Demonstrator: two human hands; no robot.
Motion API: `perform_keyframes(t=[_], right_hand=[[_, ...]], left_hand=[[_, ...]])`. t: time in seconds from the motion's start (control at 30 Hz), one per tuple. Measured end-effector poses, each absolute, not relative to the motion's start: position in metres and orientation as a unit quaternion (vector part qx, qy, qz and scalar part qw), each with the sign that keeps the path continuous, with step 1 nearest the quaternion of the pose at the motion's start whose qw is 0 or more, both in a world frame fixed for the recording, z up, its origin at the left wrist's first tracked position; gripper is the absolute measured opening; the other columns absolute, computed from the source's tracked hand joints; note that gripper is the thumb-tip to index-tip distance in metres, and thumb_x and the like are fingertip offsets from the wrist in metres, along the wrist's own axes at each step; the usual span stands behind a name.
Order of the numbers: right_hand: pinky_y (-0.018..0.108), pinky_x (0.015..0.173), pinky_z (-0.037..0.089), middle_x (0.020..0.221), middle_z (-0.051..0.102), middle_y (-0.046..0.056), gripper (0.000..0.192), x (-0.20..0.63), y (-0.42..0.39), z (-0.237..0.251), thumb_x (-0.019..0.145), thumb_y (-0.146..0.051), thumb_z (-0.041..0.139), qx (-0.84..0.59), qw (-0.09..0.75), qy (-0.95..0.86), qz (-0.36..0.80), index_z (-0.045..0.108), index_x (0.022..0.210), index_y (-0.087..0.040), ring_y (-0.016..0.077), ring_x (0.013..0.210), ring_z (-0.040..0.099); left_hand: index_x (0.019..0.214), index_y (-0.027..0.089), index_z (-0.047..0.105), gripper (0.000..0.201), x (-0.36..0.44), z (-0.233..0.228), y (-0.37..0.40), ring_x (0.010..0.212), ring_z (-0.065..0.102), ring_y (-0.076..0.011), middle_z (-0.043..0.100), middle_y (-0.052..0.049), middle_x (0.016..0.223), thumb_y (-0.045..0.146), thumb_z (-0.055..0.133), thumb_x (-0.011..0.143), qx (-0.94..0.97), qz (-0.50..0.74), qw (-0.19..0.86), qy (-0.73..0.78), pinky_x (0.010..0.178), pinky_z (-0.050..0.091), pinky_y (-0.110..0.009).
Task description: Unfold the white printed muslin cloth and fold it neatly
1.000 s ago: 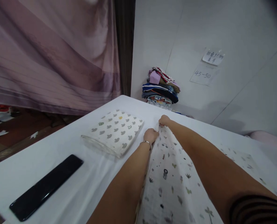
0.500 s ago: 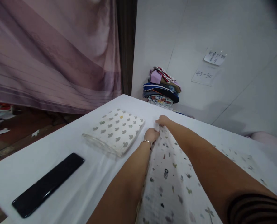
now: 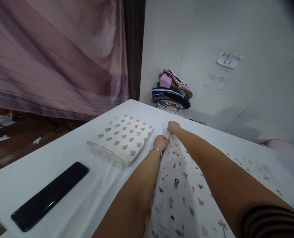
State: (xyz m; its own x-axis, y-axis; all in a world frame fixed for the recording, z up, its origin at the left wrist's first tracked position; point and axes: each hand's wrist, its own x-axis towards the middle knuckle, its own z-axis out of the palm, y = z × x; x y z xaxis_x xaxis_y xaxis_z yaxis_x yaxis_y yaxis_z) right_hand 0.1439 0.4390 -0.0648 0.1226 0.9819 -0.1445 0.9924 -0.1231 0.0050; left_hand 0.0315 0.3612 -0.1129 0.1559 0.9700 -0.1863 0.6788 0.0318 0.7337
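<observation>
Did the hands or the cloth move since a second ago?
Hardly. The left hand and right hand keep their grip on the far edge of the printed cloth, the right hand shifting only slightly. The folded cloth, black bar and clothes pile stayed put.

Printed cloth (image 3: 181, 195) cut off at bottom edge; wall notes (image 3: 228, 59) illegible.

Home room, curtain (image 3: 57, 59), stacked clothes (image 3: 172, 92)
</observation>
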Motion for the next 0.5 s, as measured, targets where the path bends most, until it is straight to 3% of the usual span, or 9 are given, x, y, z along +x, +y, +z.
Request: perform_keyframes(t=[0.2, 0.33, 0.5], right_hand=[[0.033, 0.083, 0.046, 0.107, 0.064, 0.018, 0.031, 0.142, 0.435, -0.074, 0.076, -0.024, 0.061, 0.734, 0.008, 0.676, -0.063, 0.065, 0.105, -0.013, 0.0249, 0.102, 0.06], [0.028, 0.08, 0.047, 0.101, 0.067, 0.012, 0.032, 0.153, 0.425, -0.071, 0.086, -0.034, 0.048, 0.72, -0.04, 0.687, -0.088, 0.065, 0.104, -0.013, 0.0216, 0.096, 0.062], [0.028, 0.091, 0.042, 0.118, 0.061, 0.009, 0.038, 0.171, 0.365, -0.077, 0.089, -0.025, 0.035, 0.687, -0.122, 0.711, -0.09, 0.058, 0.117, -0.015, 0.0179, 0.108, 0.055]], left_hand=[[0.075, 0.018, 0.07, 0.019, 0.032, -0.113, 0.361, 0.072, 0.065, -0.0197, 0.07, -0.008, 0.071, 0.032, 0.058, 0.07, 0.66, 0.198, 0.36, 0.628, 0.06, 0.043, -0.024], [0.083, 0.017, 0.071, 0.023, 0.031, -0.112, 0.361, 0.079, 0.065, -0.02, 0.071, -0.009, 0.079, 0.029, 0.058, 0.069, 0.654, 0.202, 0.355, 0.636, 0.064, 0.044, -0.024], [0.081, 0.017, 0.071, 0.021, 0.03, -0.107, 0.359, 0.082, 0.065, -0.0191, 0.071, -0.009, 0.078, 0.028, 0.058, 0.07, 0.659, 0.201, 0.35, 0.635, 0.066, 0.044, -0.023]])
